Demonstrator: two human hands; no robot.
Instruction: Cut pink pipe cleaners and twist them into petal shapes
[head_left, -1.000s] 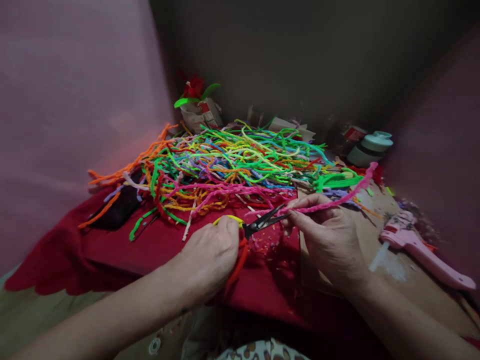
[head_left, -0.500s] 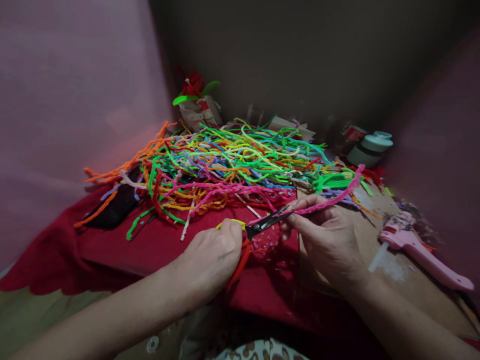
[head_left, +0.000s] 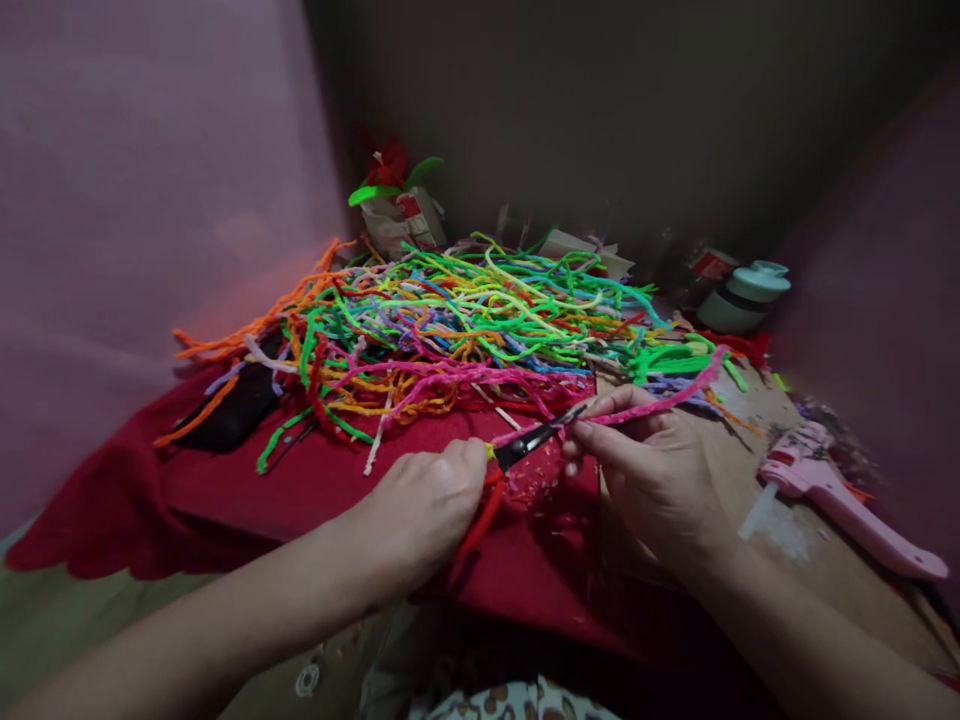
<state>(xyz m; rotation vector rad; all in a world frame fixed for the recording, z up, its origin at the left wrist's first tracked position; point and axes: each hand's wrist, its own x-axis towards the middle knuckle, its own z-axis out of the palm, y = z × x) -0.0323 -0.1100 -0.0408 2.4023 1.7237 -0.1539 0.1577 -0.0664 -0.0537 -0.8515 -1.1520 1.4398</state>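
My left hand (head_left: 442,485) is closed around the yellow handle of a small pair of scissors with black blades (head_left: 529,445). The blades point to the upper right and lie along a pink pipe cleaner (head_left: 652,408). Between thumb and fingers, my right hand (head_left: 645,465) pinches that pipe cleaner close to the blade tips, and its free end curves up to the right. A red-orange strip (head_left: 484,515) hangs beside my left hand; what holds it is hidden. Tiny pink bits (head_left: 536,480) lie scattered on the red cloth (head_left: 337,520) below the scissors.
Behind my hands spreads a tangled heap of coloured pipe cleaners (head_left: 480,310). At right, a pink glue gun (head_left: 847,500) rests on brown cardboard (head_left: 735,470). A pale green-capped bottle (head_left: 746,298), a red flower (head_left: 388,165) and a black object (head_left: 236,415) surround the heap.
The scissors have closed along the pink pipe cleaner, and less of their yellow handle shows. The pipe cleaner's free end has dropped slightly. Both hands stay in nearly the same place.
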